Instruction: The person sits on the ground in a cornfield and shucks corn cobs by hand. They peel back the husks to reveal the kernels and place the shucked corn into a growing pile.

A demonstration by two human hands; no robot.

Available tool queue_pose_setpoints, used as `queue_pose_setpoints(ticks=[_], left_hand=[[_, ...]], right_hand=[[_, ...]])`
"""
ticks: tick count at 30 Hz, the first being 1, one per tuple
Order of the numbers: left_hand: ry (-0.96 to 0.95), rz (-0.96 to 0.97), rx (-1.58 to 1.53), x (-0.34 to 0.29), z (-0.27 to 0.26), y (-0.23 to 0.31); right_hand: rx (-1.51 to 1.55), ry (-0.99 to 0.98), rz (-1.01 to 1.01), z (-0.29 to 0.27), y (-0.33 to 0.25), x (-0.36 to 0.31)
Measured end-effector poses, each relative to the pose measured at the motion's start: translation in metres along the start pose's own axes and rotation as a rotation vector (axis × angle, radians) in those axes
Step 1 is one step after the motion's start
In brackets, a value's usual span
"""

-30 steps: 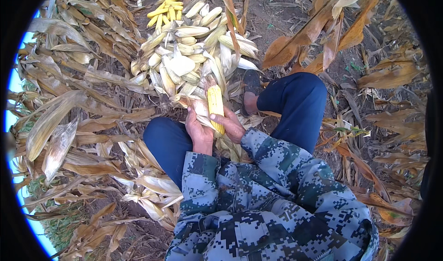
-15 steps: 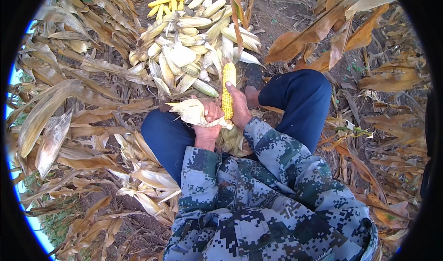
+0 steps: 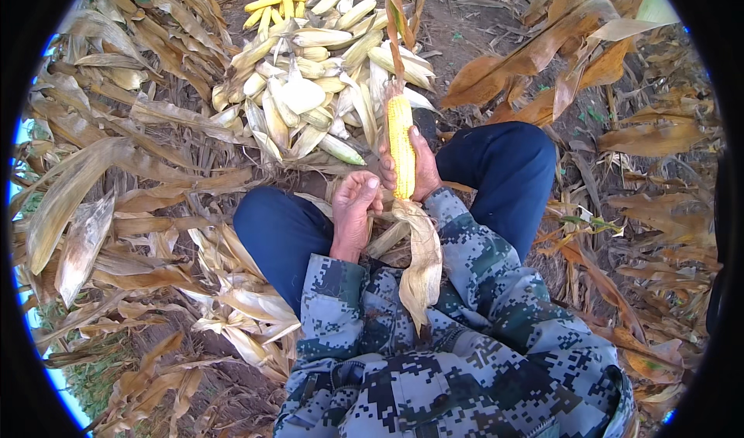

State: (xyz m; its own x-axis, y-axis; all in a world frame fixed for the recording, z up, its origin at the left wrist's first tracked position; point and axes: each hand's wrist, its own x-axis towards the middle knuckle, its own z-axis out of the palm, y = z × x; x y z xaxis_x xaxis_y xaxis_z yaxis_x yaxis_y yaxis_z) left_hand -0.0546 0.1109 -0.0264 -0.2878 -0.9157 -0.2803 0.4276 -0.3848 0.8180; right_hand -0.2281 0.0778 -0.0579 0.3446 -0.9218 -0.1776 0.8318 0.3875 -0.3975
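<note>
Upright between my knees, a bare yellow corn cob [image 3: 401, 147] is gripped by my right hand [image 3: 422, 167], its fingers wrapped around the lower half. A dry, pale husk [image 3: 421, 264] still joins the cob's base and hangs down over my jacket front. Just left of the cob's lower end is my left hand [image 3: 356, 209], apart from the cob, with curled fingers and the thumb pressed against them. Whatever those fingers might hold is hidden.
Beyond my hands lies a heap of corn ears in husks [image 3: 310, 89], with bare yellow cobs [image 3: 279, 0] at its far end. Peeled husks [image 3: 248, 302] lie beside my left thigh. Dry corn leaves [image 3: 535, 54] rise at the far right, and a stalk [image 3: 395, 31] stands near the heap.
My left hand has let go of the husk, which now hangs below the cob toward my lap. The cob and my right hand have shifted slightly right.
</note>
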Motion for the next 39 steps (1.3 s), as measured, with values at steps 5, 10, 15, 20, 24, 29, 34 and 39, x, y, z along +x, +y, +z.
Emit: queue_pose_setpoints(ticks=[5,10,15,20,24,29,34,39], left_hand=[[0.202,0.235,0.111,0.021,-0.001,0.022],[0.28,0.319,0.177,0.038,-0.006,0.034],[0.389,0.359,0.162,0.037,-0.019,0.025],[0.448,0.382,0.098,0.034,-0.02,0.024],[0.432,0.366,-0.163,0.033,-0.029,0.02],[0.453,0.269,-0.058,0.028,-0.025,0.009],[0.33,0.263,0.316,0.023,-0.017,-0.01],[-0.001,0.032,0.281,0.014,0.008,-0.008]], right_hand=[[0.048,-0.096,0.254,-0.005,0.017,-0.009],[-0.021,-0.21,0.557,0.0,0.041,-0.015],[-0.108,-0.131,0.547,-0.001,0.051,-0.019],[-0.165,-0.069,0.512,0.005,0.052,-0.019],[-0.144,-0.082,0.471,0.012,0.058,-0.019],[0.047,0.004,0.231,0.007,0.046,-0.012],[0.059,0.046,0.022,0.006,0.028,-0.001],[-0.066,0.183,-0.216,0.011,0.019,-0.001]])
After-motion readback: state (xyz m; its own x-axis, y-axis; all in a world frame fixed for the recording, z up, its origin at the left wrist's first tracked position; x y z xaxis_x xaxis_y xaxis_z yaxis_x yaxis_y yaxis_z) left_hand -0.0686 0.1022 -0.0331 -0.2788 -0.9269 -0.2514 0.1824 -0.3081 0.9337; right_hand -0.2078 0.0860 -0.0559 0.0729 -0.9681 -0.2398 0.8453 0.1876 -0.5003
